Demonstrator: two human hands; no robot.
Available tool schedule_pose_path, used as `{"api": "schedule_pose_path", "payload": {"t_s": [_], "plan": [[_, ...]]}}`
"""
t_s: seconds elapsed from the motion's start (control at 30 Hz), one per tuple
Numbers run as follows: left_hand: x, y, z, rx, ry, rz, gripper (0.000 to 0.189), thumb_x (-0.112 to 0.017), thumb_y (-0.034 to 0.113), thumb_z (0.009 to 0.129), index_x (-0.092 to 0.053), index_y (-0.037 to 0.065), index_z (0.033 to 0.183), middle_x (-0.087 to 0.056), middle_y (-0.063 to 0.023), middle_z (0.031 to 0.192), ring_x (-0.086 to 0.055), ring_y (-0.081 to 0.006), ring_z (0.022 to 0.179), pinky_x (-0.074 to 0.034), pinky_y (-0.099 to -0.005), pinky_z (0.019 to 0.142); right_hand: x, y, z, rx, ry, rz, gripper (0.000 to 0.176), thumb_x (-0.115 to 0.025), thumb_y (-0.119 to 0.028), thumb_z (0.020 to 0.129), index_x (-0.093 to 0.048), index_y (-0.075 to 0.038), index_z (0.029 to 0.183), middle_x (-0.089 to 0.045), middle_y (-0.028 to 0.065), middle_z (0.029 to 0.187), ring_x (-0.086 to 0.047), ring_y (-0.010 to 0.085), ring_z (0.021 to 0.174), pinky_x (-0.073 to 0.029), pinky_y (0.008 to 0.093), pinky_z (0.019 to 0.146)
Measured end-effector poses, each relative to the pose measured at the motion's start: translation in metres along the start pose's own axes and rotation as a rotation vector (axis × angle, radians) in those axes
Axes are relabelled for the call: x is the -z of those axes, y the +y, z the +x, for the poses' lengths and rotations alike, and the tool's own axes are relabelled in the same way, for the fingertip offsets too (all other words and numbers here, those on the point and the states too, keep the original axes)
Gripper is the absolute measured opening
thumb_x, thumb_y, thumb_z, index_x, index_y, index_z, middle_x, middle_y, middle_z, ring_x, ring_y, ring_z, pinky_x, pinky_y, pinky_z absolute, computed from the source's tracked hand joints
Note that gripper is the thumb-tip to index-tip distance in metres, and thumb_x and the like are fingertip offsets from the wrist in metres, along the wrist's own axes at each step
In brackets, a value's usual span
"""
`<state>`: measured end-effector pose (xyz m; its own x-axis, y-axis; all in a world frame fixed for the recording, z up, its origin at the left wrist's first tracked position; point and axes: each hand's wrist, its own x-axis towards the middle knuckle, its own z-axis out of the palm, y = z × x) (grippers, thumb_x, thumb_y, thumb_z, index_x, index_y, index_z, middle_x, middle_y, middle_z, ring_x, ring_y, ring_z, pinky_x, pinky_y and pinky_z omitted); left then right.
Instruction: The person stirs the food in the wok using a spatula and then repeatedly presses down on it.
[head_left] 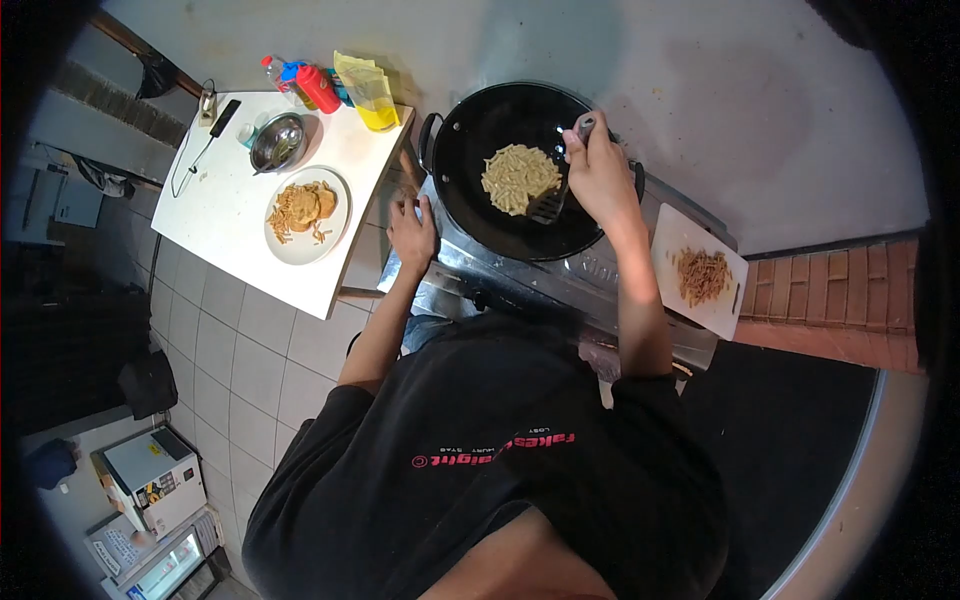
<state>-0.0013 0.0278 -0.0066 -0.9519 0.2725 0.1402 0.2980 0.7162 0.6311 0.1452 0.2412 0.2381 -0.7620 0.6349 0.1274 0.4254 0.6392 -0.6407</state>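
Note:
My right hand (600,175) is closed round the handle of a black slotted spatula (547,206). The spatula's head is down in a large black wok (465,215), touching the lower right edge of a pile of pale, stick-shaped pieces of food (518,178). Beneath the wok is a metal stove (520,280). At its left front edge lies my left hand (412,235), holding nothing, its fingers loosely apart and close to the wok's left side.
Right of the stove, a white cutting board (740,275) carries brown strips of food (702,277). On the white table (225,220) at left stand a plate of food (340,225), a metal bowl (280,142), several bottles (318,88) and a yellow pouch (367,92).

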Motion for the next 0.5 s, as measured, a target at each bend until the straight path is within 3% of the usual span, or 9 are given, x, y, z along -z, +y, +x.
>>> {"api": "schedule_pose_path", "payload": {"t_s": [0.2, 0.33, 0.5], "plan": [[0.0017, -0.0014, 0.0005, -0.002, -0.06, 0.033, 0.053, -0.039, 0.047, 0.104, -0.06, 0.002, 0.123, -0.054, -0.0204, 0.127, -0.056, -0.0403, 0.118, -0.042, -0.054, 0.098, 0.0042, -0.007, -0.0025, -0.02, 0.01, -0.048, 0.027, -0.048, -0.024, 0.102, -0.043, -0.002, 0.116, -0.067, 0.0295, 0.088, -0.062, 0.0525, 0.09, -0.047, 0.0587, 0.078], [-0.0011, -0.0046, 0.0013, -0.019, -0.031, 0.04, 0.053, -0.039, 0.047, 0.104, -0.06, 0.002, 0.123, -0.055, -0.0208, 0.127, -0.055, -0.0406, 0.118, -0.042, -0.0542, 0.098, -0.001, -0.001, -0.001, 0.001, 0.057, 0.066, 0.026, -0.048, -0.025, 0.103, -0.043, -0.002, 0.115, -0.067, 0.0291, 0.088, -0.062, 0.0521, 0.092, -0.047, 0.0587, 0.079], [-0.0018, -0.0048, 0.0009, -0.031, -0.02, 0.025, 0.053, -0.038, 0.047, 0.104, -0.061, 0.003, 0.123, -0.055, -0.0211, 0.126, -0.056, -0.0412, 0.116, -0.042, -0.0543, 0.097, 0.0037, -0.0072, -0.0034, -0.057, 0.035, -0.035, 0.025, -0.048, -0.025, 0.103, -0.043, -0.003, 0.113, -0.067, 0.0288, 0.09, -0.062, 0.052, 0.093, -0.047, 0.0579, 0.08]]}}
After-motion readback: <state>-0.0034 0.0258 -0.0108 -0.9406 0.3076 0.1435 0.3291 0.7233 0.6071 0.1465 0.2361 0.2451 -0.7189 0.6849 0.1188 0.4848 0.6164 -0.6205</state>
